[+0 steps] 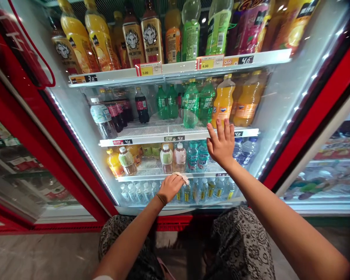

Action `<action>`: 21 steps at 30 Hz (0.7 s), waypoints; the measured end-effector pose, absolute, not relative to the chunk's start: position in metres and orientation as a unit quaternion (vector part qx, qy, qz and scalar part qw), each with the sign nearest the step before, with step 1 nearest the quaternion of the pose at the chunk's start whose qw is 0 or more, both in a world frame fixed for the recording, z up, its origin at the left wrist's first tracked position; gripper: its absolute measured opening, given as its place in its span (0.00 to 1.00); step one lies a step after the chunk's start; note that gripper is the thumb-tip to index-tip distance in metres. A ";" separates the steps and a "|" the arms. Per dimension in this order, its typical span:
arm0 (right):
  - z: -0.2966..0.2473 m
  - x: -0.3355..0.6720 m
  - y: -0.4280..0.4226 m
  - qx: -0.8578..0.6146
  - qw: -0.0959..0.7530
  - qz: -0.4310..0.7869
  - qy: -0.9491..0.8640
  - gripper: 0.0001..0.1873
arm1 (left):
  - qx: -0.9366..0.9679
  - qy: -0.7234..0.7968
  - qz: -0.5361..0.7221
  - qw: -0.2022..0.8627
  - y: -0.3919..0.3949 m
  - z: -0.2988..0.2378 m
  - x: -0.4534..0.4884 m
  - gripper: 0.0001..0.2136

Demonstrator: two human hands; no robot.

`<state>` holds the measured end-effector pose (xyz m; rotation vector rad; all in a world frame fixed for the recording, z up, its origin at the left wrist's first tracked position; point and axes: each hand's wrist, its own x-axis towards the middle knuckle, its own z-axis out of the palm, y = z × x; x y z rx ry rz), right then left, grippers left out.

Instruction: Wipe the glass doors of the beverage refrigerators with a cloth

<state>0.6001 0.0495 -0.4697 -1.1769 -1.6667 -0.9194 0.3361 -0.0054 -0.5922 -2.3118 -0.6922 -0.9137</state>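
My left hand (171, 187) is closed on a crumpled pale cloth (182, 178), in front of the edge of the lower shelf. The cloth sticks out past the fingertips on the right. My right hand (223, 144) is open and empty, fingers spread and pointing up, in front of the middle shelf's front edge (151, 138). Just above its fingertips stands an orange Fanta bottle (223, 95). Whether either palm presses on a glass pane or hangs in front of the shelves, I cannot tell.
A lit drinks fridge with a red frame (312, 105) fills the view. Large juice bottles (97, 37) stand on the top shelf, green soda bottles (191, 104) below, and water bottles (147, 191) at the bottom. My patterned trouser knees (242, 241) are close to the fridge base.
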 end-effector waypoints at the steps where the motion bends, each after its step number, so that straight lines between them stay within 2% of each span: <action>1: -0.470 0.601 0.050 -0.476 0.436 -0.362 -0.673 0.39 | -0.859 -0.257 -0.344 0.278 -0.005 -0.592 0.331 0.10; 3: -0.470 0.601 0.051 -0.477 0.439 -0.354 -0.674 0.38 | -0.847 -0.268 -0.360 0.283 0.005 -0.565 0.316 0.10; 5: -0.471 0.601 0.051 -0.476 0.443 -0.354 -0.672 0.38 | -0.812 -0.306 -0.402 0.293 0.022 -0.514 0.294 0.13; 8: -0.472 0.600 0.052 -0.479 0.446 -0.359 -0.665 0.37 | -0.681 -0.373 -0.544 0.317 0.048 -0.435 0.261 0.10; 10: -0.472 0.599 0.053 -0.478 0.449 -0.362 -0.662 0.36 | -0.645 -0.375 -0.581 0.324 0.056 -0.412 0.249 0.09; 13: -0.472 0.598 0.052 -0.473 0.454 -0.368 -0.659 0.33 | -0.701 -0.381 -0.522 0.303 0.048 -0.446 0.254 0.10; 15: -0.472 0.598 0.052 -0.477 0.454 -0.363 -0.659 0.33 | -0.783 -0.344 -0.439 0.276 0.031 -0.499 0.266 0.11; 18: -0.471 0.598 0.052 -0.487 0.453 -0.344 -0.663 0.32 | -0.839 -0.290 -0.384 0.256 0.002 -0.572 0.279 0.10; 21: -0.470 0.599 0.051 -0.485 0.455 -0.341 -0.665 0.31 | -0.851 -0.272 -0.370 0.256 -0.009 -0.592 0.278 0.12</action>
